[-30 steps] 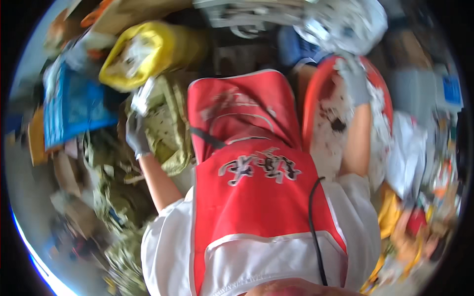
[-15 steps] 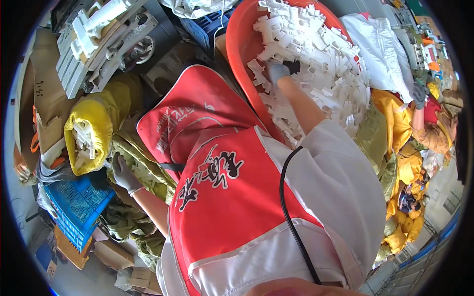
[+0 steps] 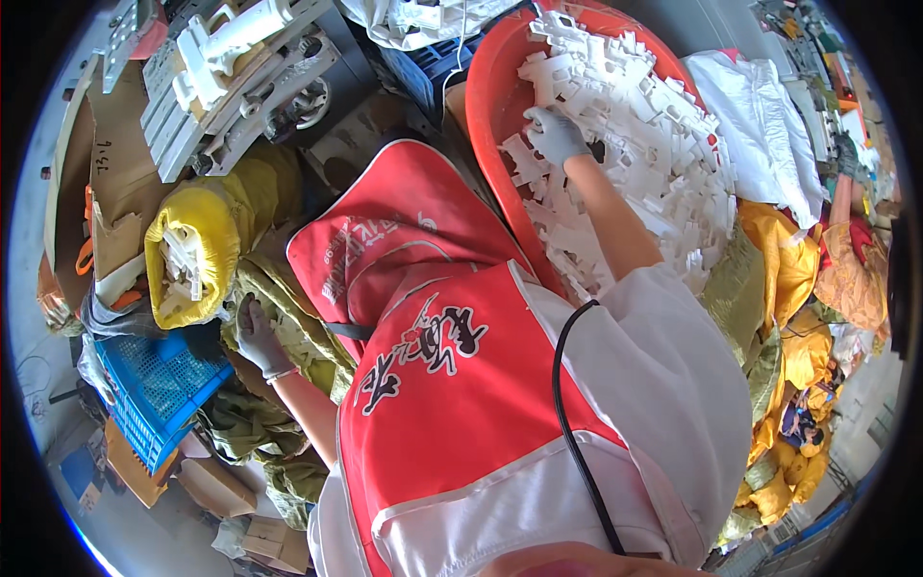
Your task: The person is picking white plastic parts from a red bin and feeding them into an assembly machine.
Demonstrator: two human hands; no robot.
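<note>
A red oval tub [image 3: 487,106] at the upper right is heaped with white plastic parts [image 3: 663,163], many of them L-shaped or notched. My right hand [image 3: 560,137], in a grey glove, is over the tub's left side with its fingers curled closed. White parts lie right at its fingertips, and what it grips blends in with them. At the left, my gloved left hand [image 3: 260,341] rests beside a green woven sack [image 3: 312,346] with more white pieces inside. Its fingers point up, slightly bent and apart, and I see nothing held in them.
A yellow sack [image 3: 216,240] of white parts lies left of my knees, by a blue plastic crate [image 3: 159,394] and a cardboard box [image 3: 130,173]. A metal machine [image 3: 240,87] stands at the upper left. At the far right a co-worker's gloved hand [image 3: 846,156] is near a white sack [image 3: 755,125].
My right hand has risen slightly from among the white parts, and its curled fingers now show. My left hand stays beside the green sack. The whole view has shifted a little.
</note>
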